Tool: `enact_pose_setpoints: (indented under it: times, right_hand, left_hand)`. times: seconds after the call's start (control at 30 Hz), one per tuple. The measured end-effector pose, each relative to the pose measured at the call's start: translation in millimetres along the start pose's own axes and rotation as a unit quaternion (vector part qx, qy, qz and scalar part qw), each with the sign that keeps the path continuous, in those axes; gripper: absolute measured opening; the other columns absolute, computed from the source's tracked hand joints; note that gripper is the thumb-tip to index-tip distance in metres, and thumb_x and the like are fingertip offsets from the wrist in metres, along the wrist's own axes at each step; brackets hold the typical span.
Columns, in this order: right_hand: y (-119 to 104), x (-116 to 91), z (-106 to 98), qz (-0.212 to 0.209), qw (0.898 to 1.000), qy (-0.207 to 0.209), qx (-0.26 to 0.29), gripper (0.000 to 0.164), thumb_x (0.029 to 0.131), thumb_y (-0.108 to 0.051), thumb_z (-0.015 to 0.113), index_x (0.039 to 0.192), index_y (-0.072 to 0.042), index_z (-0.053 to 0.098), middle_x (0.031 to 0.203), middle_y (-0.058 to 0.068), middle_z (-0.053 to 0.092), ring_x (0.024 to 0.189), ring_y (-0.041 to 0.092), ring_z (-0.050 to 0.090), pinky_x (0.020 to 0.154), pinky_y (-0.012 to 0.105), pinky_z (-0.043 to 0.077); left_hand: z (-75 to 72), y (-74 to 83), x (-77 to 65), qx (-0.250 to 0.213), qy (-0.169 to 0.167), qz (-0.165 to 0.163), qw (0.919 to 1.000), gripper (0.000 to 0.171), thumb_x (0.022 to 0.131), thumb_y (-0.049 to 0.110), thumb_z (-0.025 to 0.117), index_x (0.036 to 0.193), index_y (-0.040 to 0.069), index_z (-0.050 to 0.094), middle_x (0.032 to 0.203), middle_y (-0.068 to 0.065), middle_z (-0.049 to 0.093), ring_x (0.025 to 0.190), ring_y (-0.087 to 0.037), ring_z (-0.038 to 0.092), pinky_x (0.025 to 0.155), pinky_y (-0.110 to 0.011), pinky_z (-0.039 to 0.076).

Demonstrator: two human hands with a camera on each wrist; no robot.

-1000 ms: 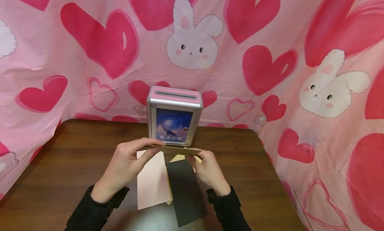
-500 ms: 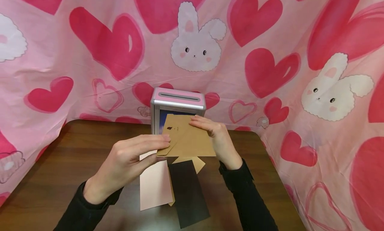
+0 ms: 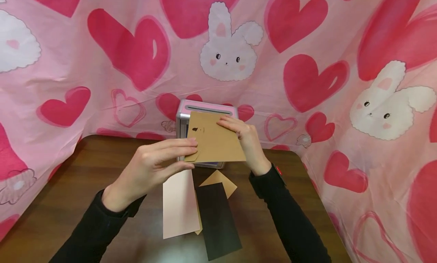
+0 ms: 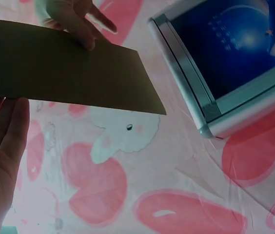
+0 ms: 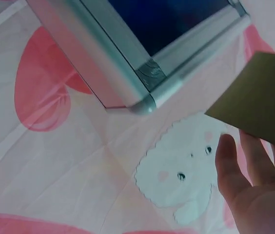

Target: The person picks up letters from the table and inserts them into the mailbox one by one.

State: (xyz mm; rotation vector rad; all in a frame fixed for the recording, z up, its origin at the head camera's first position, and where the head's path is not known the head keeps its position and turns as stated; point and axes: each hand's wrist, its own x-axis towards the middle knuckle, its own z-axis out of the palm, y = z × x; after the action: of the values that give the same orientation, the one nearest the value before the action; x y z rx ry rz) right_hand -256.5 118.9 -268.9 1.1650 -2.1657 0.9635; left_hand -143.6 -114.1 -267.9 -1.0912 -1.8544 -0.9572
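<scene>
Above the table I hold a brown kraft envelope (image 3: 218,141) with small dark print on its upper face. My left hand (image 3: 153,164) grips its left edge, fingers on top and thumb below. My right hand (image 3: 247,143) holds the right edge, fingertips lying on the upper face; the left wrist view shows its thumb against the underside. The envelope's plain underside (image 4: 69,68) fills the upper left there. Behind it stands a pink and silver box (image 3: 184,112) with a slot (image 3: 213,109) in its top; most of its front is hidden in the head view.
On the brown wooden table (image 3: 112,172) lie a pale pink sheet (image 3: 181,208), a black sheet (image 3: 219,221) and a tan paper piece (image 3: 223,181) partly under the black one. A pink cloth (image 3: 273,88) with hearts and rabbits hangs around the table's back and sides.
The envelope, edge-on a second ago, has tilted to show its printed face and risen towards the box top. Both hands have moved up with it, and the right hand has shifted outward.
</scene>
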Motion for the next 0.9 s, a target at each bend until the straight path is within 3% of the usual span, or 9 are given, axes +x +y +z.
enact_pose_setpoints:
  times: [0.17,0.27,0.33,0.47,0.57,0.67,0.77,0.9]
  right_hand:
    - [15.2,12.9,-4.8,-0.008,1.000,-0.010,-0.017,0.035,0.078,-0.008,0.075,0.111,0.002,0.071,0.116,0.021,0.068,0.106,0.027,0.063,0.080,0.047,0.058]
    - [21.0,23.4,-7.0,0.037,0.999,-0.038,-0.014,0.030,0.083,-0.007,0.071,0.113,-0.001,0.071,0.115,0.018,0.070,0.101,0.025,0.065,0.076,0.044,0.059]
    - [23.5,31.8,-7.2,0.071,0.996,-0.055,-0.018,0.027,0.087,-0.007,0.067,0.113,-0.004,0.071,0.112,0.016,0.071,0.093,0.023,0.066,0.072,0.043,0.059]
    - [27.0,45.3,-6.4,0.124,0.989,-0.076,-0.019,0.024,0.091,-0.012,0.064,0.113,-0.008,0.072,0.108,0.013,0.073,0.092,0.019,0.066,0.083,0.042,0.057]
    - [29.6,49.8,-7.4,0.142,0.986,-0.091,-0.008,0.028,0.091,-0.015,0.064,0.117,-0.007,0.070,0.112,0.012,0.071,0.104,0.017,0.064,0.096,0.043,0.051]
    - [34.6,53.6,-7.7,0.153,0.983,-0.102,0.000,0.032,0.091,-0.015,0.064,0.122,-0.008,0.065,0.117,0.012,0.069,0.109,0.020,0.061,0.099,0.042,0.048]
    - [40.1,61.6,-5.2,0.163,0.980,-0.110,0.022,0.032,0.090,-0.013,0.064,0.121,-0.007,0.065,0.118,0.013,0.068,0.111,0.021,0.060,0.098,0.041,0.048]
    - [42.9,75.6,0.6,0.195,0.972,-0.114,0.059,0.029,0.090,-0.014,0.065,0.118,-0.006,0.067,0.115,0.013,0.070,0.107,0.019,0.062,0.096,0.038,0.049]
  left_hand:
    - [-2.6,-20.0,15.1,-0.002,-0.037,-0.043,0.9984,0.037,0.075,0.021,0.077,0.104,-0.002,0.073,0.106,-0.017,0.073,0.102,-0.022,0.066,0.088,-0.024,0.053]
    - [-7.1,-30.6,25.5,0.011,-0.051,-0.078,0.9956,0.039,0.069,0.007,0.081,0.107,0.000,0.073,0.108,-0.015,0.073,0.103,-0.021,0.066,0.083,-0.036,0.057]
    - [-11.1,-37.2,33.6,0.018,-0.050,-0.108,0.9927,0.038,0.071,0.005,0.080,0.109,0.003,0.073,0.107,-0.013,0.074,0.100,-0.019,0.067,0.080,-0.039,0.059]
    - [-17.4,-49.0,51.9,0.027,-0.037,-0.165,0.9853,0.031,0.081,0.014,0.073,0.112,0.010,0.073,0.106,-0.007,0.074,0.098,-0.013,0.066,0.081,-0.038,0.059]
    - [-18.2,-55.7,63.3,0.025,-0.024,-0.194,0.9803,0.028,0.086,0.018,0.070,0.112,0.010,0.073,0.106,-0.007,0.074,0.101,-0.012,0.065,0.084,-0.042,0.057]
    - [-16.3,-62.4,71.1,0.025,-0.006,-0.219,0.9755,0.028,0.089,0.022,0.067,0.114,0.010,0.071,0.106,-0.008,0.073,0.101,-0.013,0.065,0.088,-0.046,0.055]
    - [-12.4,-71.4,77.8,0.037,0.030,-0.211,0.9763,0.028,0.091,0.022,0.064,0.114,0.008,0.068,0.105,-0.010,0.073,0.098,-0.015,0.066,0.089,-0.045,0.055]
    - [-6.8,-86.3,87.2,0.080,0.092,-0.129,0.9840,0.024,0.092,0.013,0.062,0.114,0.003,0.064,0.104,-0.014,0.073,0.095,-0.020,0.068,0.087,-0.044,0.057]
